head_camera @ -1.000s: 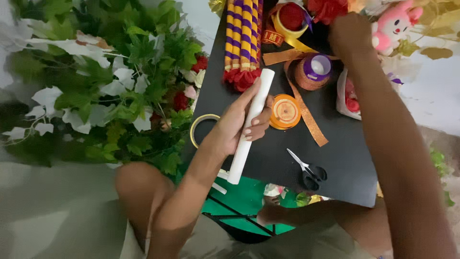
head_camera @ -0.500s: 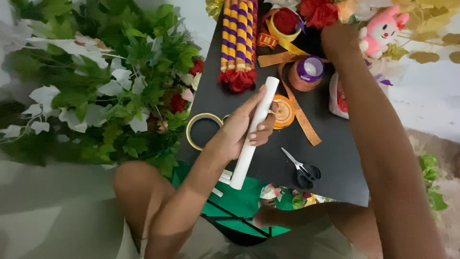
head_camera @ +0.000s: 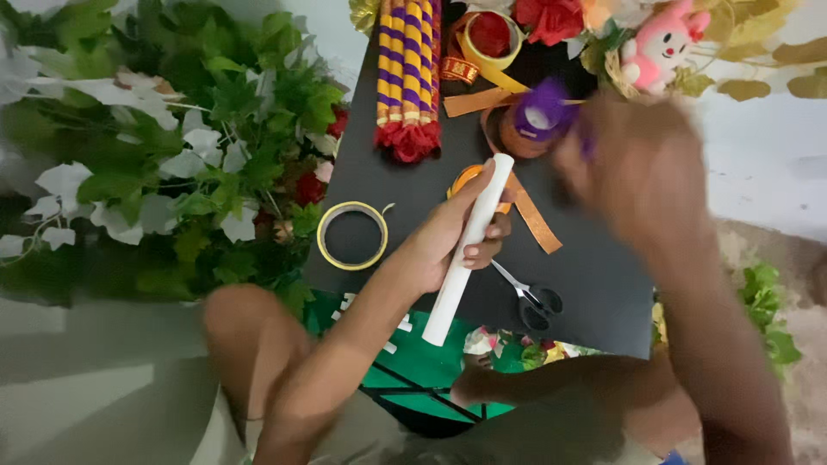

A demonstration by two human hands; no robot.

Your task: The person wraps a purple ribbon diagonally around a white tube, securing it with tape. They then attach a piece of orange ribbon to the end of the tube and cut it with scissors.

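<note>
My left hand (head_camera: pixel 444 245) grips a white rolled paper tube (head_camera: pixel 469 232), held slanted over a black board (head_camera: pixel 594 275). My right hand (head_camera: pixel 637 172) is blurred with motion above the board's right half, its fingers closed on a purple ribbon spool (head_camera: pixel 541 108) just above a brown ribbon roll (head_camera: pixel 508 142). An orange ribbon roll (head_camera: pixel 465 178) lies behind the tube's upper end, its strip trailing to the right.
On the board lie a yellow tape ring (head_camera: pixel 351 235), scissors (head_camera: pixel 534 301), a yellow-and-purple garland with red tassels (head_camera: pixel 409 69) and a yellow ribbon roll (head_camera: pixel 491 39). Leafy vines with white leaves (head_camera: pixel 155 146) fill the left. A pink toy (head_camera: pixel 659 47) sits at top right.
My right hand has drawn back from the far end of the board to the purple spool. My left hand still holds the white tube, slightly shifted.
</note>
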